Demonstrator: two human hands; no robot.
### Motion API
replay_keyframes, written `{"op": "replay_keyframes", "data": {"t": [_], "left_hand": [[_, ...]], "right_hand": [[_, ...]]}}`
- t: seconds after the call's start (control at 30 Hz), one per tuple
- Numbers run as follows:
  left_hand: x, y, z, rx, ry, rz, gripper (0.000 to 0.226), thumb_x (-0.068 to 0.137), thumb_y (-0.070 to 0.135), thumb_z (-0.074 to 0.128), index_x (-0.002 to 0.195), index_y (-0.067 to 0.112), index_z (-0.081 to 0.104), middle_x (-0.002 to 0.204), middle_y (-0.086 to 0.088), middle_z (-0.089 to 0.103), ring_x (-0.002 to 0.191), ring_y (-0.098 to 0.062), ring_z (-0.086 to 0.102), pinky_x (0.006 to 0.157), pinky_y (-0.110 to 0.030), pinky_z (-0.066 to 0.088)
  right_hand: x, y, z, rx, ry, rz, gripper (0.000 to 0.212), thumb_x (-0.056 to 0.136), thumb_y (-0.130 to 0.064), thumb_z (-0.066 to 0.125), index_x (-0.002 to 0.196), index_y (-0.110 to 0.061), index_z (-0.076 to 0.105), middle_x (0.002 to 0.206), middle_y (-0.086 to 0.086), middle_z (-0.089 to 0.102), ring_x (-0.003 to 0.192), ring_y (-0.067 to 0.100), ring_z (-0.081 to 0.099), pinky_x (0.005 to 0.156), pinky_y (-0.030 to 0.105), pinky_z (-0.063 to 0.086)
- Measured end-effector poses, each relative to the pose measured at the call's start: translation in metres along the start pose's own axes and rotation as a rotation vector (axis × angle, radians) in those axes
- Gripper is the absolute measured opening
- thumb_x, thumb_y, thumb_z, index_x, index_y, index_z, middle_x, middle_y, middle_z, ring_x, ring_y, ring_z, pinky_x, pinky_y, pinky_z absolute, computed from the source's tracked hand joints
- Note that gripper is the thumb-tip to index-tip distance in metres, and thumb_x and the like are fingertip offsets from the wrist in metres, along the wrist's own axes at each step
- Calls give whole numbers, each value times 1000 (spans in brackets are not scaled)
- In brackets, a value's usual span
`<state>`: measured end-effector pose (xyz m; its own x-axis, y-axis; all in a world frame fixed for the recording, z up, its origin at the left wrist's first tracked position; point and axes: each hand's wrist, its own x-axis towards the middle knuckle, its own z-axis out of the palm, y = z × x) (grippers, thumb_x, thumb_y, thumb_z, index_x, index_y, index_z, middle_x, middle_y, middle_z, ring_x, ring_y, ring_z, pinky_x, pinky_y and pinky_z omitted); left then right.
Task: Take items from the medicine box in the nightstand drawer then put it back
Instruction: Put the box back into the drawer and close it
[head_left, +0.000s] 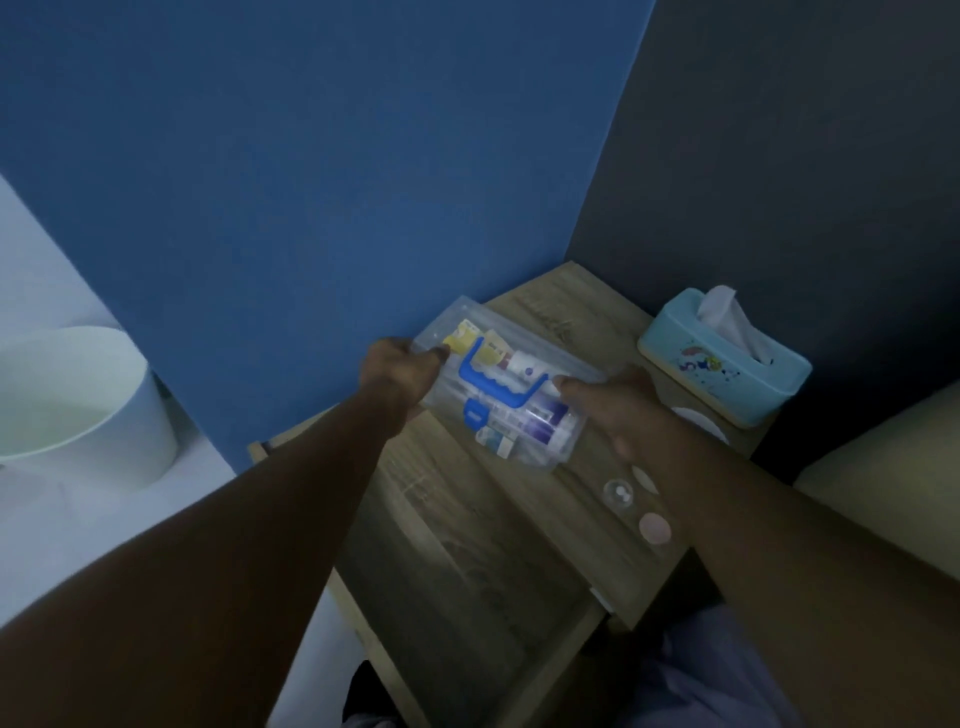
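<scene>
A clear plastic medicine box (524, 415) with a blue handle and blue latch is held over the wooden nightstand (571, 322), tilted toward me. Yellow packets, a white tube and purple-labelled boxes show through its lid. My left hand (400, 371) grips the box's left end. My right hand (621, 410) holds its right end. Below the box the nightstand drawer (467, 551) stands pulled out, with its inside dim and bare wood showing.
A light blue tissue box (722, 364) sits at the nightstand's back right. Small round items (653, 527) lie along the top's right edge. A white bin (78, 405) stands on the floor at left. A blue wall runs behind, a bed edge at right.
</scene>
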<state>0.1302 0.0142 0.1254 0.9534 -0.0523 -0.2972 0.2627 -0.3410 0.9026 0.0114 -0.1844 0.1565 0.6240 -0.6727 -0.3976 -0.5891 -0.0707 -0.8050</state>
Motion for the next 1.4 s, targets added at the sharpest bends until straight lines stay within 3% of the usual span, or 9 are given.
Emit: {"op": "replay_keyframes", "data": {"t": [0.07,0.2,0.3,0.43,0.63,0.77,0.87,1.0,1.4], "left_hand": [[-12,-1,-15,24,5,9,30,75,39,75,85,11,75,80,-4,74,78,-22,72,66,-28,58],[-37,6,-52,121,79,31,39,75,47,71,91,12,75,91,-5,74,85,-23,69,81,-31,56],[-57,8,-74,209,128,74,50,76,58,68,86,10,74,88,-4,72,86,-23,66,79,-29,53],[-76,-6,-93,258,109,32,58,74,60,70,100,8,69,101,-8,71,95,-28,68,88,-41,58],[-89,-43,-103,305,27,-14,51,80,50,70,109,10,65,105,-8,67,99,-28,63,91,-45,56],[-84,-69,-90,351,-36,-10,48,85,42,68,118,8,62,106,-10,67,99,-27,65,87,-43,58],[-75,-92,-78,303,-121,-90,42,87,35,68,119,9,61,105,-10,67,93,-24,67,81,-42,60],[-60,-118,-64,302,-189,-88,28,90,28,63,115,15,59,108,-7,66,84,-12,63,65,-26,53],[-39,-141,-33,420,-266,-107,45,97,20,53,138,6,41,134,-17,50,118,-29,57,94,-43,53]], "right_hand": [[-13,0,-5,37,-66,17,69,72,-26,88,129,0,60,121,19,69,102,31,72,87,46,60],[-55,11,-2,73,-92,-33,62,69,-28,90,123,-10,64,105,8,75,80,19,76,59,31,63],[-83,23,7,185,-92,-25,66,67,-26,91,124,-12,62,105,9,74,80,21,77,68,38,64],[-115,41,20,232,-58,-35,57,63,-27,93,111,-21,63,100,3,71,80,18,75,73,40,64],[-145,76,34,255,-128,41,47,71,-28,86,110,-28,60,98,1,72,72,12,77,57,27,61],[-145,104,52,204,-95,99,50,76,-32,81,120,-26,59,110,1,71,86,16,75,70,35,63],[-143,124,67,221,-74,158,62,78,-31,79,134,-26,53,122,2,65,93,14,68,60,26,55],[-132,142,88,223,1,209,66,79,-27,79,138,-26,49,135,5,57,97,14,58,57,22,45],[-104,170,114,70,81,212,57,83,-26,77,134,-21,53,129,6,61,98,15,58,59,19,42]]}}
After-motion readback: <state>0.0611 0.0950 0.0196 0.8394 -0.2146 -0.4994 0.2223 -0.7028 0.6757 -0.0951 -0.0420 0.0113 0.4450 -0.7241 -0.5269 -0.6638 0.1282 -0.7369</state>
